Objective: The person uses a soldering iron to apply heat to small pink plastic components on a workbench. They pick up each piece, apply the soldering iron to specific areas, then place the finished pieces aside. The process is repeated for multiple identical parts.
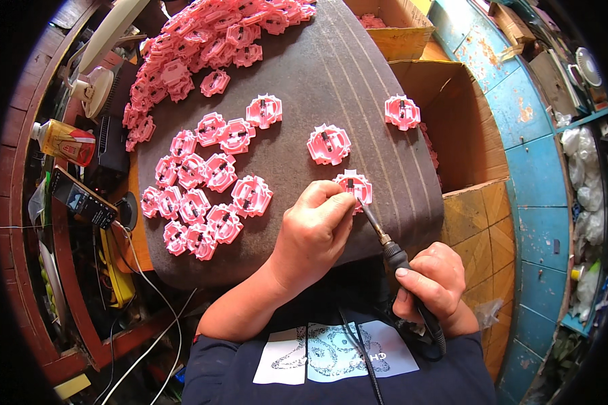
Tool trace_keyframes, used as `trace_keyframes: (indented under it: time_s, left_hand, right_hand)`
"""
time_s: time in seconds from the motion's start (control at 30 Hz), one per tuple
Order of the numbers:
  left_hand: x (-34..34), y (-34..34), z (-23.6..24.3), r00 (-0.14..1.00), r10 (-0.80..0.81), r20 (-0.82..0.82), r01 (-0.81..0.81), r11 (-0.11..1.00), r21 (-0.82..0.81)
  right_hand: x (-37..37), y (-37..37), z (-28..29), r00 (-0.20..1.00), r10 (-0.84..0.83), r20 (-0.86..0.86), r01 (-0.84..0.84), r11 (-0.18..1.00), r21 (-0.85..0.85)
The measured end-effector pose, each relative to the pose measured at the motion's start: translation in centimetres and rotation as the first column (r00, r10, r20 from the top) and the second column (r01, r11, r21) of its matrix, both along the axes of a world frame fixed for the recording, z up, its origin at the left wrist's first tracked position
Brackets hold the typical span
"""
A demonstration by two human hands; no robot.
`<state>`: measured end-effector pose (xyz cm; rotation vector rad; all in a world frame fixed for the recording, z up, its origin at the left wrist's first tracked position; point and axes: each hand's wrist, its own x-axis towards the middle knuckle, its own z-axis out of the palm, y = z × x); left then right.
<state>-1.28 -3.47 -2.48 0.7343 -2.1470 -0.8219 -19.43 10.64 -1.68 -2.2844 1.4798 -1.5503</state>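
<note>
My left hand is closed at the edge of a pink plastic part, its fingertips pinched against the part's left side. Wrapped in my right hand is a soldering iron with a black handle; its metal tip reaches up to that same part. Another pink part with a small black piece in its middle lies just beyond, and one more pink part sits farther right. To the left, several similar parts with black pieces form a loose group on the dark mat.
A large heap of pink parts covers the far left of the mat. Open cardboard boxes stand at its right side. A phone, a bottle and loose cables are on the left. The iron's cord hangs across my lap.
</note>
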Motion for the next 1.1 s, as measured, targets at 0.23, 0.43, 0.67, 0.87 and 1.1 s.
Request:
trace_keyframes:
  time_s: [0.23, 0.43, 0.67, 0.87, 1.1]
  left_hand:
    - [0.0, 0.0, 0.0, 1.000, 0.005, -0.007, -0.005, 1.000, -0.010]
    - [0.0, -0.2, -0.2, 1.000, -0.005, -0.024, 0.005, 1.000, -0.021]
    - [0.0, -0.1, -0.1, 1.000, 0.001, -0.014, -0.002, 1.000, -0.019]
    - [-0.2, -0.2, 0.0, 0.999, -0.021, -0.036, 0.019, 0.999, -0.031]
    - [-0.1, -0.3, 0.1, 0.999, -0.031, -0.018, 0.030, 0.999, -0.023]
  right_hand:
    - [-0.3, 0.3, 0.2, 0.999, 0.001, 0.045, -0.001, 1.000, -0.006]
    - [0.2, -0.1, -1.1, 0.972, -0.166, 0.165, 0.167, 0.986, 0.005]
    - [0.0, -3.1, -2.0, 0.981, -0.140, 0.134, 0.127, 0.986, 0.104]
    - [0.9, -6.4, -1.2, 0.989, -0.113, 0.099, 0.087, 0.968, 0.237]
    - [0.7, -7.4, -1.1, 0.996, -0.077, 0.037, 0.069, 0.981, 0.180]
